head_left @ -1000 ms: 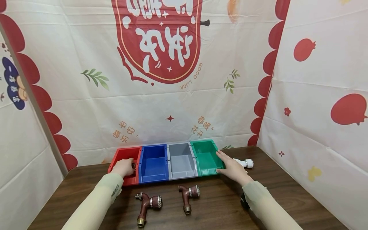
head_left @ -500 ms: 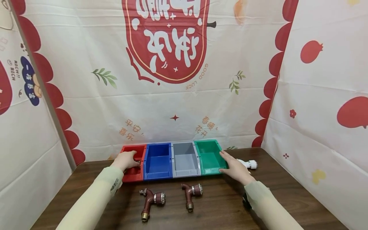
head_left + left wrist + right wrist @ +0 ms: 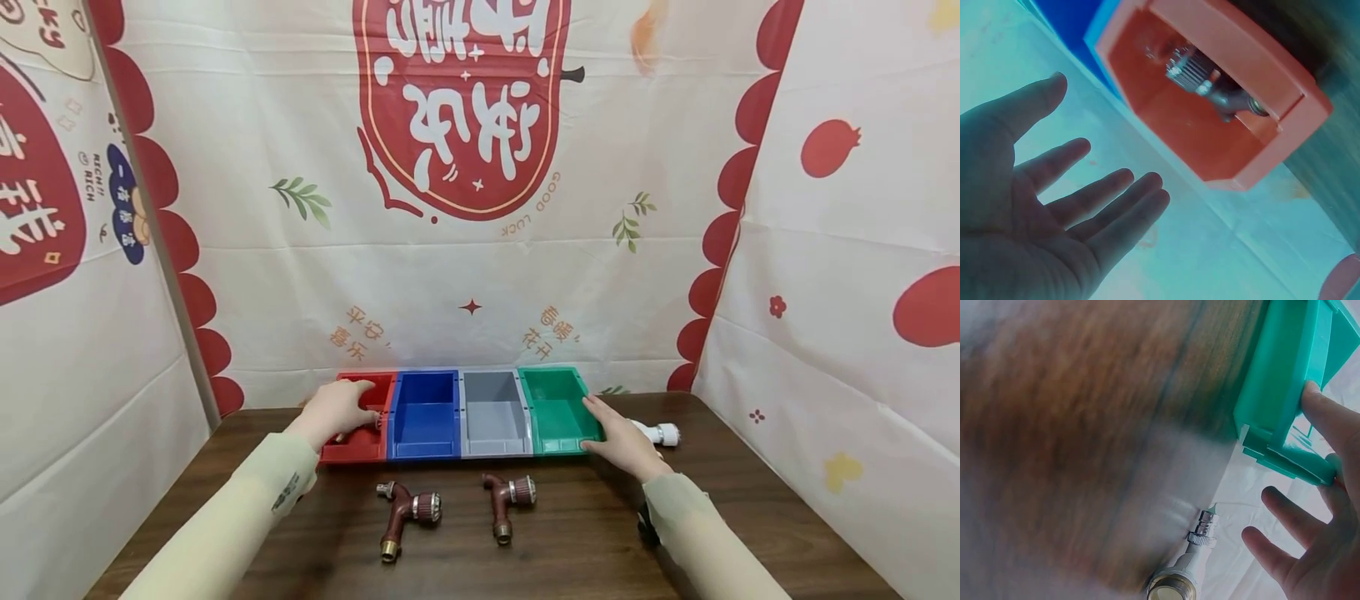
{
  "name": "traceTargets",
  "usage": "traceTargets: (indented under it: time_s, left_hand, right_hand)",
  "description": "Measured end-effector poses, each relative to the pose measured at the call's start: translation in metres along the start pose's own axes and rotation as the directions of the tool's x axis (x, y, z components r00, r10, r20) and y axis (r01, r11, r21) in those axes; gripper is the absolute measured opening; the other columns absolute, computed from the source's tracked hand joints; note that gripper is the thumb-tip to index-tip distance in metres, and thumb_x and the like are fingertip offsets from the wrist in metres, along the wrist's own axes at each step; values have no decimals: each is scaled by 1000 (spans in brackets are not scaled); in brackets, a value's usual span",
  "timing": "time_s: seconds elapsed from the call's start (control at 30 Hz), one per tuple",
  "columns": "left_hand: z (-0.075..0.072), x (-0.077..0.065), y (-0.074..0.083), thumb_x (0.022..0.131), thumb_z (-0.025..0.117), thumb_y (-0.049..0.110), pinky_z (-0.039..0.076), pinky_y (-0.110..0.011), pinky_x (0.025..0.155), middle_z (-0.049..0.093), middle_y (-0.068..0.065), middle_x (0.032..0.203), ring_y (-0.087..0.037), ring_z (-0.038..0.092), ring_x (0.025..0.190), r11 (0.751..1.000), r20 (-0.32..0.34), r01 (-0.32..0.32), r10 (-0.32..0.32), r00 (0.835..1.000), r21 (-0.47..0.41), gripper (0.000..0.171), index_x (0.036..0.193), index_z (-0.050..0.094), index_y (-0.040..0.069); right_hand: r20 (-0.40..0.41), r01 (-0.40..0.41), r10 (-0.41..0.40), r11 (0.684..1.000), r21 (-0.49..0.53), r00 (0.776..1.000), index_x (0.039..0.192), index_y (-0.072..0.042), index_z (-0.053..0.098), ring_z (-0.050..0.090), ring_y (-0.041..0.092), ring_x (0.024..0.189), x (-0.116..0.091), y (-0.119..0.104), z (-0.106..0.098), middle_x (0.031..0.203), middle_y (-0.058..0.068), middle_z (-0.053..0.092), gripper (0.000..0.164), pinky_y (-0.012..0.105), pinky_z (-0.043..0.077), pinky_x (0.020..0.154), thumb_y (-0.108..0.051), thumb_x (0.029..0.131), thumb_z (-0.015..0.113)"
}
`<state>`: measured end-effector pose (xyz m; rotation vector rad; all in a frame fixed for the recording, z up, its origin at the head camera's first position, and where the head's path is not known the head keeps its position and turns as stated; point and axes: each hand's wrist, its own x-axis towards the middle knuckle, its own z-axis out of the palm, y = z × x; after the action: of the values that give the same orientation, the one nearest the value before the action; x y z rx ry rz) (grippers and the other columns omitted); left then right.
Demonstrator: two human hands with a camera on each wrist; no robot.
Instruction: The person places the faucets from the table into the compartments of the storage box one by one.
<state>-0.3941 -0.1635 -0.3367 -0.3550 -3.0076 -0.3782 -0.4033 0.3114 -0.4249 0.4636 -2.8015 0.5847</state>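
Observation:
My left hand is over the red bin, fingers spread with nothing between them. Inside that bin lies a dark red faucet with a ribbed knob, plain in the left wrist view and mostly hidden by the hand in the head view. My right hand rests against the right side of the green bin. Its thumb and forefinger touch the bin's edge, and the other fingers stretch out free. Just beyond this hand lies a white faucet with a silver end.
A blue bin and a grey bin stand between the red and green ones, in one row. Two dark red faucets, one left and one right, lie on the wooden table before them. Printed cloth hangs behind.
My left hand has let go of the faucet in the red bin, its fingers now spread and lifted. The head view has turned left. The right hand stays at the green bin.

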Motion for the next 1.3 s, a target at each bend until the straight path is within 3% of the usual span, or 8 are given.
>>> traceTargets:
  time_s: [0.23,0.43,0.57,0.83,1.1,1.3]
  left_hand:
    - [16,-30,16,82,78,31,51,-51,88,65,-14,114,-30,60,104,993,-54,-111,113,992,35,56,129,62,7]
    - [34,-52,30,79,80,33,52,-50,86,64,-12,121,-31,60,109,989,-26,-146,146,989,-5,56,128,64,11]
    - [43,-64,39,79,80,34,52,-49,86,65,-11,116,-28,62,103,980,5,-197,197,980,-31,55,126,64,10]
    - [61,-75,50,78,78,42,53,-40,75,66,-4,101,-18,60,85,955,44,-296,296,954,4,54,123,67,12]
    - [74,-83,57,73,81,41,51,-36,65,63,-2,89,-19,60,77,925,-12,-377,378,926,35,53,115,69,11]
    - [79,-81,61,74,81,40,51,-34,65,63,0,87,-16,57,76,927,26,-374,373,927,13,48,112,70,13]
  right_hand:
    - [-14,2,-2,1000,6,1000,150,-3,33,37,43,134,-1,-2,1,153,21,30,81,62,39,98,-25,85,76]
    - [-6,15,-15,1000,2,1000,150,-3,33,37,44,133,-1,-3,0,153,22,30,81,62,39,98,-24,85,76]
    - [-3,16,-16,1000,7,1000,150,-3,32,37,44,133,-1,-3,0,154,22,29,81,62,38,98,-24,86,75]
    - [-19,26,-26,1000,2,999,150,-2,33,37,44,133,-2,-2,0,153,22,30,80,62,39,98,-24,85,75]
    - [-5,16,-16,1000,4,1000,150,-2,32,37,44,133,-2,-2,1,154,22,29,81,62,38,98,-25,86,75]
    - [-6,14,-14,1000,6,1000,151,-3,32,37,44,134,-1,0,1,154,21,29,80,62,38,99,-25,86,75]
